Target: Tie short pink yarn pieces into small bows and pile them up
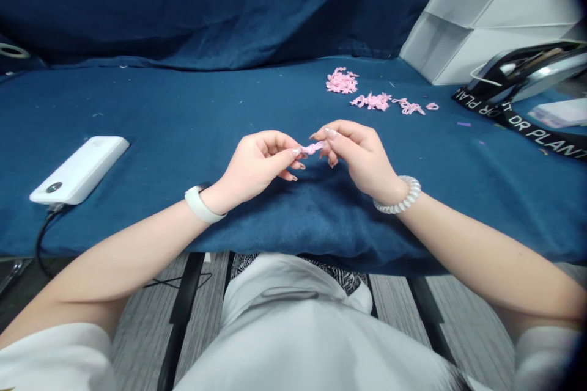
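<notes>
Between my two hands a short pink knotted cord (312,148) is stretched just above the blue cloth. My left hand (268,159) pinches its left end between thumb and forefinger. At the other end, the thumb and forefinger of my right hand (355,146) are closed on it. A small lump like a knot shows midway along the cord. Farther back lie a heap of similar pink pieces (342,80), a second cluster of pink pieces (373,101), and a few looser pink loops (410,107).
A white power bank (85,168) with a black cable (42,244) lies at the left. Grey-white boxes (499,12) stand at the back right. Beside them is a black bag-like item (518,70) with a lettered strap (527,125). The blue cloth (183,110) covers the table.
</notes>
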{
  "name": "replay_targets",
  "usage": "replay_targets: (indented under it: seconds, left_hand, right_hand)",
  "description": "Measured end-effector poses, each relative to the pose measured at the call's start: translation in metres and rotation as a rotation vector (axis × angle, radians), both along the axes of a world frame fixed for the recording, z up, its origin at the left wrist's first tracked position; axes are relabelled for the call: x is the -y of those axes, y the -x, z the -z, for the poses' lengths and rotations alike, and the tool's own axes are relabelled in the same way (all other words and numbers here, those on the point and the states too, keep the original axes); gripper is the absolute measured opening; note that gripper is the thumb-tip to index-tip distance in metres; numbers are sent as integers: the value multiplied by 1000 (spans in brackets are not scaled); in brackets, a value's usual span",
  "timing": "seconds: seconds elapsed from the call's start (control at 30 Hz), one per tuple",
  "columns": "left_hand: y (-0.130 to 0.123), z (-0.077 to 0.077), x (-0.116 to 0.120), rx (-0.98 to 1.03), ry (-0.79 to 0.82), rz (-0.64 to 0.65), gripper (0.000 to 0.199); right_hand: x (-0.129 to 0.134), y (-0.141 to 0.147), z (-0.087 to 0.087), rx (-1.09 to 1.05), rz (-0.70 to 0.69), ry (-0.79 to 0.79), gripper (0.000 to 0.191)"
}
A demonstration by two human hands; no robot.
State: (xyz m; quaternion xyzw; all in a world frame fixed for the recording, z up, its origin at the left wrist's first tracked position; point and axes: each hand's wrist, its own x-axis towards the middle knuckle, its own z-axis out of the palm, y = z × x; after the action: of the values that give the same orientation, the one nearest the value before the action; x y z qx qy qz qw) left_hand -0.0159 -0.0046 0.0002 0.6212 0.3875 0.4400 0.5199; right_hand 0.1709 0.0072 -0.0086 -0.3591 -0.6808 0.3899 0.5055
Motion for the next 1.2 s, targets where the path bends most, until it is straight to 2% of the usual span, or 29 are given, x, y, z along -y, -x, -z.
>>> replay_targets:
  seconds: [0.13,0.3,0.53,0.67,0.77,0.97,1.1,1.2]
  left_hand:
    - [0,0,0,-67,-39,-15,22]
    - [0,2,2,-129,-91,-6,23]
    - [1,5,0,-147,-120,-10,26]
    - [2,8,-2,-132,-152,-53,31]
    - [4,9,0,-175,-240,-58,31]
    - [9,13,2,-453,-612,37,29]
    - [9,18,-1,-523,-588,84,29]
    - [8,23,-3,-599,-560,127,29]
  right_hand:
    - [0,-1,-2,109,-106,52,37]
    - [4,2,-3,217,-65,-13,21]
    - [-2,0,2,291,-7,-133,21]
    - [-5,-2,2,251,-11,-157,20]
    - [-12,-5,1,155,-6,-85,22]
    - [-51,-30,11,100,231,32,25]
    - [-94,-55,18,260,479,-27,22]
    - [-136,-67,17,338,613,-37,19]
